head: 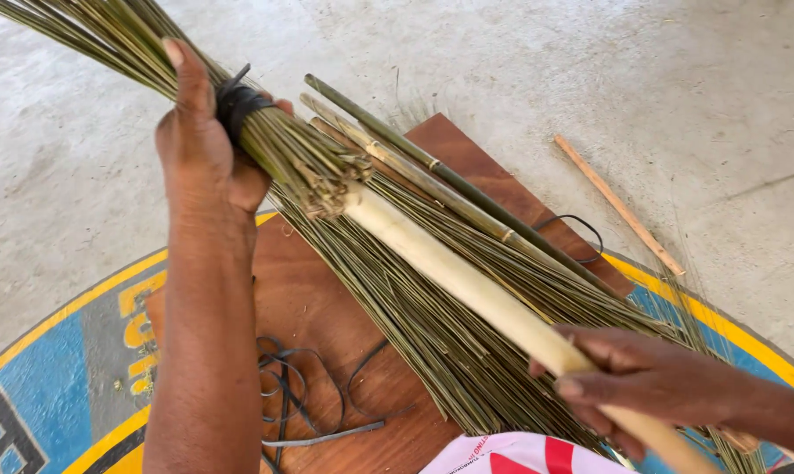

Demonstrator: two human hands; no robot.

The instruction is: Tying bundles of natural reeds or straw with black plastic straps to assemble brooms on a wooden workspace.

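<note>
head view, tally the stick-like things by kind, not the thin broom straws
Pale thick wooden handle, held by the right hand: 1
Green bamboo canes lying on the loose straws: 2
Thin light wooden stick on the concrete floor: 1
Bound bundle of straws, gripped by the left hand: 1
Total: 5

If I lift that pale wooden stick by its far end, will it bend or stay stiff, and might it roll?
The pale stick will probably stay stiff: it runs straight from the right hand up into the tied bundle of thin green sticks gripped by the left hand. Being round and smooth, it could roll if laid loose on the brown board.
</note>
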